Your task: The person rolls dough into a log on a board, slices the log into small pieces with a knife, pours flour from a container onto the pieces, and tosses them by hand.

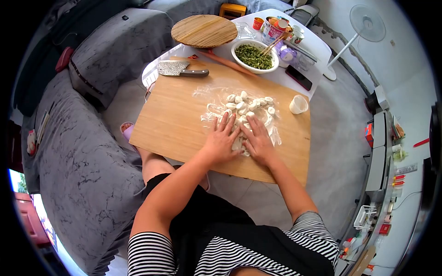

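My left hand (223, 140) lies palm down on the floured wooden board (170, 110), fingers spread, at the near side of a group of dough pieces. Beside it my right hand (258, 141) is also palm down with its fingers stretched out, and the two hands almost meet at the thumbs. Several small white dough pieces (241, 106) lie in loose flour just beyond my fingertips. Whatever is under my palms is hidden. A cleaver (177, 69) with a dark handle rests near the board's far left corner. A small pale cup (299, 105) stands at the right edge.
Behind the board, a white bowl (254, 56) holds chopped green filling with chopsticks (273, 45) in it. A rolling pin (228, 63) lies along the far edge. Nearby are a round woven board (204, 31), a phone (299, 77) and a tub (272, 31). Grey sofas (87, 156) stand left, a fan (367, 23) right.
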The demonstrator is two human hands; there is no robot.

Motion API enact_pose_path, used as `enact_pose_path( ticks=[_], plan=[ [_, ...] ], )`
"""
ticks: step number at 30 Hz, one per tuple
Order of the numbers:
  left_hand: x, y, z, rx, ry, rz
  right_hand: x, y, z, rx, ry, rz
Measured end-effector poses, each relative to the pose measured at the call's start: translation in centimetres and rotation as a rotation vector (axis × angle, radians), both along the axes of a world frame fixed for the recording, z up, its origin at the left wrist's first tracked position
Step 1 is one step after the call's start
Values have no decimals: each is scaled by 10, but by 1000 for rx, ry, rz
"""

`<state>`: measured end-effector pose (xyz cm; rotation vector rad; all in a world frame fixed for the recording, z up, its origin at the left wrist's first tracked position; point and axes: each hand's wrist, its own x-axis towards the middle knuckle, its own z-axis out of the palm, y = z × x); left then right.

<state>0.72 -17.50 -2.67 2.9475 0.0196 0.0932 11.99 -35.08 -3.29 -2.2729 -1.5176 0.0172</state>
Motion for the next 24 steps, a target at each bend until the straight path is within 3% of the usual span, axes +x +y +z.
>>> enact_pose_path(
  ticks=[3,6,11,13,16,18,22,24],
  plan=[
    [12,13,-21,60,-156,28,27,27,2,14,-189,-54],
    [25,27,-26,5,-200,282,62,47,2,18,-250,-102],
    [29,37,-17,-48,-185,406,115,35,-12,50,-4,-284],
    [30,41,-16,-130,-120,386,121,16,-24,153,4,-215],
    [26,41,-23,-175,-157,352,87,-18,-25,206,53,-159],
    [22,35,-26,-207,-187,341,46,-35,-15,185,104,-268],
    [19,27,-30,-267,-283,330,-24,-16,3,130,21,-254],
    [16,27,-26,-243,-259,361,-40,6,13,-25,-97,-73]
  ],
)
